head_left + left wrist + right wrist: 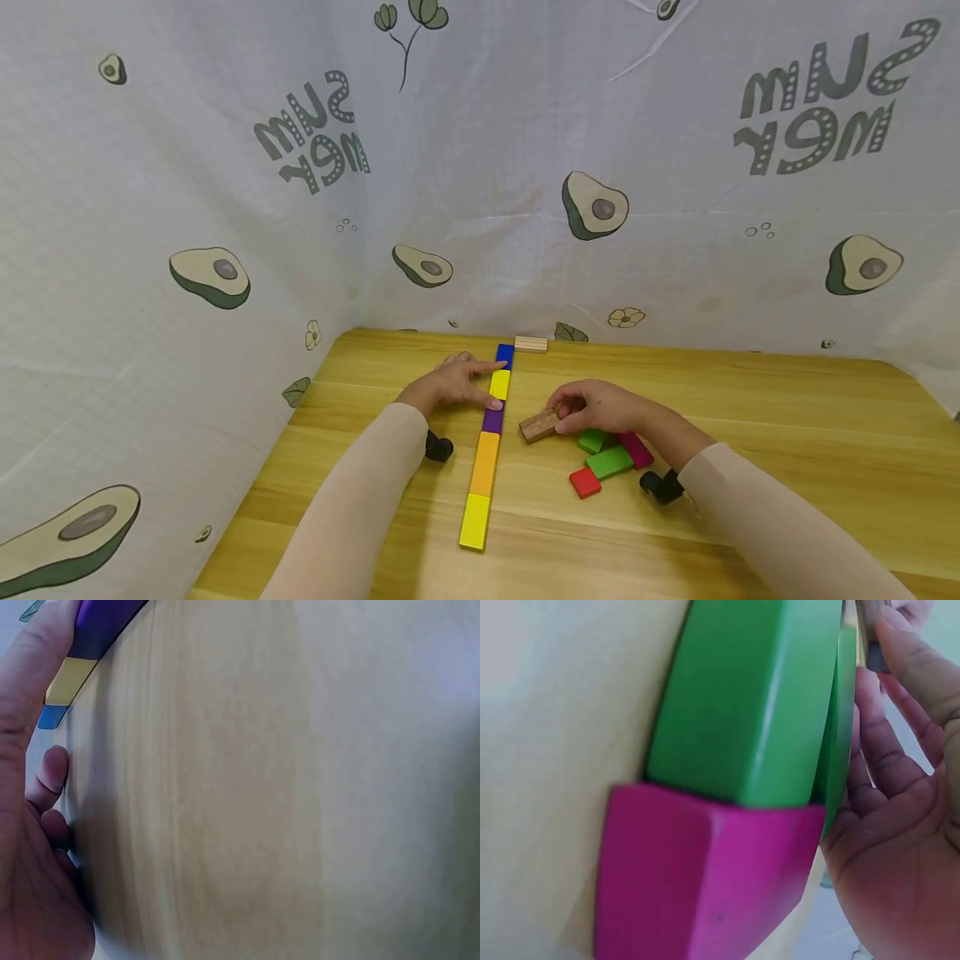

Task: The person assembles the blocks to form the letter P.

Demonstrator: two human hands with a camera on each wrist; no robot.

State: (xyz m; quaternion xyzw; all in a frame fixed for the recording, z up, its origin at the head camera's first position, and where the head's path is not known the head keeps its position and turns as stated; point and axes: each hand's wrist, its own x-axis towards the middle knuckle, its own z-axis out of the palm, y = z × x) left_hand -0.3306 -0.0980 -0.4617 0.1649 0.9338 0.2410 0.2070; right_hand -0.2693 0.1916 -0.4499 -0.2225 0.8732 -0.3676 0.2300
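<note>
A row of coloured blocks runs lengthwise on the table. From the far end come a blue block (506, 356), a yellow block (499, 384), a purple block (492, 420), an orange block (484, 463) and another yellow block (475, 522). My left hand (455, 383) touches this row, index finger near the blue block and thumb at the purple one. Right of the row, my right hand (600, 406) pinches a brown wooden block (538, 426) between thumb and fingers. In the right wrist view only a corner of that wooden block (871, 645) shows.
Beneath and beside the right hand lie green blocks (610, 462), a magenta block (636, 450) and a red block (585, 482). A light striped wooden block (531, 344) sits by the back edge, beside the blue one. Patterned white cloth (495, 208) hangs behind and to the left.
</note>
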